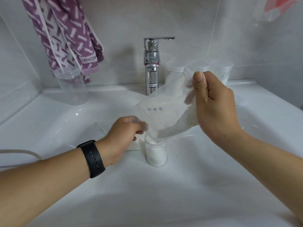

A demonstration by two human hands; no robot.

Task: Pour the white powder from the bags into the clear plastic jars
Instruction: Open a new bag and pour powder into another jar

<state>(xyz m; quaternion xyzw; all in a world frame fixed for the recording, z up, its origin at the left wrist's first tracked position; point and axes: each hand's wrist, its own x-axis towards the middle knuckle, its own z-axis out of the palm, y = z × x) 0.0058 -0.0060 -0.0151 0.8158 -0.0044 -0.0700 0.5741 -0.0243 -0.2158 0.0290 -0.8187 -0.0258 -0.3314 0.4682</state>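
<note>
1. The step in hand is judged to be the pour itself: a clear bag (165,118) is held tilted at frame centre, its lower corner set into the mouth of a small jar (156,153) standing in the sink (213,185).
2. The bag's raised upper end is pinched by the right hand (213,105), thumb on the front and fingers curled behind.
3. The bag's lower corner is gripped by the left hand (124,133), fingers curled round the plastic just above the jar's rim.
4. For a clean pour, the corner is best kept inside the rim and the upper end raised gradually, so that the powder (178,126) slides rather than drops; the jar is not seen to be held and may tip if nudged.
5. The jar is judged about three-quarters full of white powder; overfilling is a risk.
6. Powder is seen low in the bag, so the bag is not yet empty.
7. Spilled grains (178,151) are scattered on the sink right of the jar.
8. An empty jar (72,86) stands at upper left; three further jars (201,69) stand at upper right behind the bag, the contents partly hidden.
9. A white mass partly hidden beneath the left hand cannot be identified.
</note>
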